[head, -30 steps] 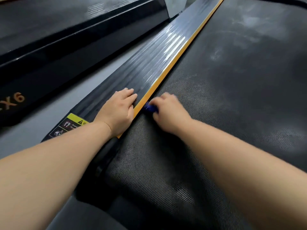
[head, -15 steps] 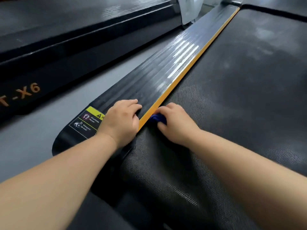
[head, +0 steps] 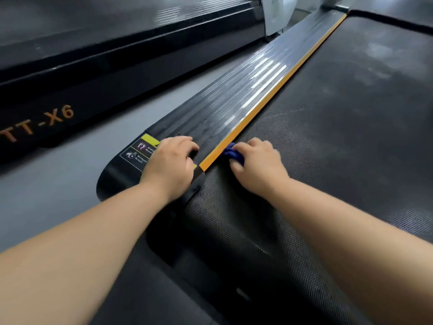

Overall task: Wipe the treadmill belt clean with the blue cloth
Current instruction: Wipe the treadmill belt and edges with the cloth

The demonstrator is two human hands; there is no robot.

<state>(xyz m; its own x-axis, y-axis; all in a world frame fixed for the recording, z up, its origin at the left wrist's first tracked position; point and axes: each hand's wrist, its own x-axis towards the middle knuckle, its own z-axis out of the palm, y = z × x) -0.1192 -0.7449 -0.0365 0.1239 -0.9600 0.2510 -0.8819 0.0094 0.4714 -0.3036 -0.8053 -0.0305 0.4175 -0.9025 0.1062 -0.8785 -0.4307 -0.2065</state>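
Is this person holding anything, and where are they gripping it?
The right hand grips the bunched blue cloth from above, pressed on the belt; only one fold shows. The left hand holds nothing, resting on the side rail.

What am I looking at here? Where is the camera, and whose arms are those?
There is no robot here. These are a person's two bare arms, filmed by a camera worn on the person's head that looks forward and down. The dark textured surface is a treadmill belt, with pale smudges farther up. The right hand grips a bunched blue cloth and holds it at the belt's edge, beside the orange strip. The left hand rests on the ribbed black side rail, partly covering a warning sticker. Across a strip of grey floor stands another treadmill lettered TT-X6.
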